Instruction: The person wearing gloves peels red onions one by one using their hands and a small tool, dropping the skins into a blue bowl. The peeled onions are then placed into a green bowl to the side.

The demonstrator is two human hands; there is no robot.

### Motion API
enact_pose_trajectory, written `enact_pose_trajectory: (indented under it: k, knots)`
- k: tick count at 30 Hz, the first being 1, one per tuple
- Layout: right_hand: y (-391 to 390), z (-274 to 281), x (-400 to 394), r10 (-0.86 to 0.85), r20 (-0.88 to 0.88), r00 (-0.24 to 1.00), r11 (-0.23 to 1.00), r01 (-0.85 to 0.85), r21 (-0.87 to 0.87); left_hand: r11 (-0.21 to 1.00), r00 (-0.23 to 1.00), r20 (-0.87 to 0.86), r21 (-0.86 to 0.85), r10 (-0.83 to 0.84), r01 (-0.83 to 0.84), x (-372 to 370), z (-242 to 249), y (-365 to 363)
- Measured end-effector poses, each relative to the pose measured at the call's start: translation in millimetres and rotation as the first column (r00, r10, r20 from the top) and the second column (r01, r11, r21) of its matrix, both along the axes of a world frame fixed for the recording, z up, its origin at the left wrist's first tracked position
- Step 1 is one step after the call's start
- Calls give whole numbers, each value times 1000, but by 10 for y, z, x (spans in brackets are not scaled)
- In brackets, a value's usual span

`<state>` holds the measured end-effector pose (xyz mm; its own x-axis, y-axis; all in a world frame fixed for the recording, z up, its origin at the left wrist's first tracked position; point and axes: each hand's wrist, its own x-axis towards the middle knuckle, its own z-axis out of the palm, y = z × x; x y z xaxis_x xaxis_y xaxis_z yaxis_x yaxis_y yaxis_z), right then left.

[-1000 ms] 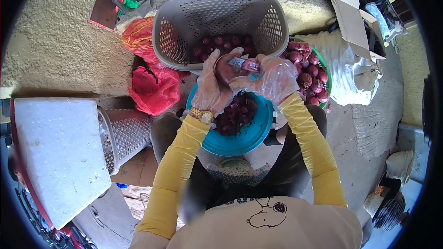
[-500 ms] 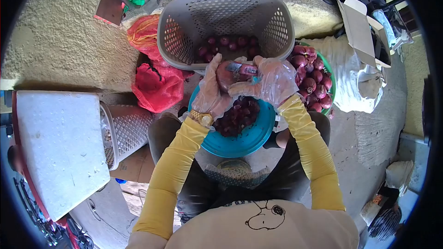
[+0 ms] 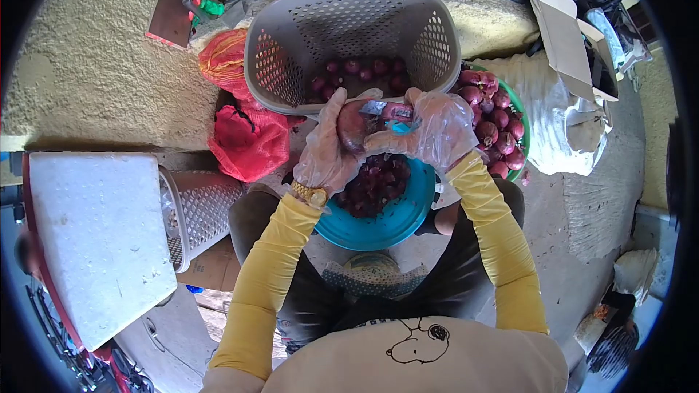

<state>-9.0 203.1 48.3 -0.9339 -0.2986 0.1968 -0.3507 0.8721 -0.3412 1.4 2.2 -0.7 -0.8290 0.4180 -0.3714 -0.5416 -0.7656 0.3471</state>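
Note:
A large red onion [image 3: 351,127] sits in my left hand [image 3: 325,147], whose gloved fingers curve round it. My right hand [image 3: 442,128], also in a clear plastic glove, is closed on a small bladed tool [image 3: 397,112] with a pinkish handle and a shiny end at the onion; its exact kind cannot be made out. A bit of turquoise [image 3: 400,126] shows by the right fingers. Below both hands stands a turquoise basin [image 3: 364,236] with dark red onion skins [image 3: 375,189] inside. Just beyond is a grey perforated basket [image 3: 349,0] with several peeled onions [image 3: 353,67] at its bottom.
At the right, a green-rimmed tub [image 3: 526,127] is heaped with unpeeled red onions [image 3: 489,132]. A red mesh sack [image 3: 251,149] lies left of the basket. Further left are a white foam box [image 3: 98,240] and a light perforated basket [image 3: 207,211]. A white sack [image 3: 546,116] lies beyond the tub.
Both hands have shifted very slightly with the onion and tool still in them. The whole view has moved a little; the onion stays in my left hand.

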Motion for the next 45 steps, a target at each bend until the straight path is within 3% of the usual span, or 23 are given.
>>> enact_pose_trajectory:
  k: [3, 10, 12, 17, 27, 30, 33, 38, 45]
  knots:
    - [1, -19, -28, 15, 83, 996, 997, -21, 72, 999, 999, 47, 44, 15, -17, 6, 18, -8]
    - [-26, -113, -59, 32, 98, 995, 997, -38, 62, 998, 1000, 2, 60, -31, 31, -41, -27, -35]
    - [1, -198, -95, 19, -37, 999, 999, -20, -27, 996, 1000, 9, 84, -20, 19, -50, -24, -30]
    - [-21, -241, -117, 25, -3, 1000, 1000, -25, -14, 999, 997, 80, 52, 8, -12, -56, 8, -17]
    - [-62, -239, -114, 53, 47, 997, 998, -52, -28, 993, 999, 40, 112, -32, 28, -71, -42, -61]
    - [-80, -196, -84, 63, 51, 997, 998, -62, -10, 998, 996, 85, 58, 5, -10, -71, -76, -44]
    - [-87, -156, -97, 52, 136, 989, 995, -62, 72, 998, 1000, -1, -60, -17, 17, -79, -210, -58]
    - [-84, -156, -85, 71, 124, 990, 990, -85, 109, 1000, 989, 149, 11, 26, -28, -41, -105, -27]
    - [-102, -196, -42, 53, 177, 983, 996, -64, 61, 1000, 989, 148, 7, 5, -6, 7, -109, -24]
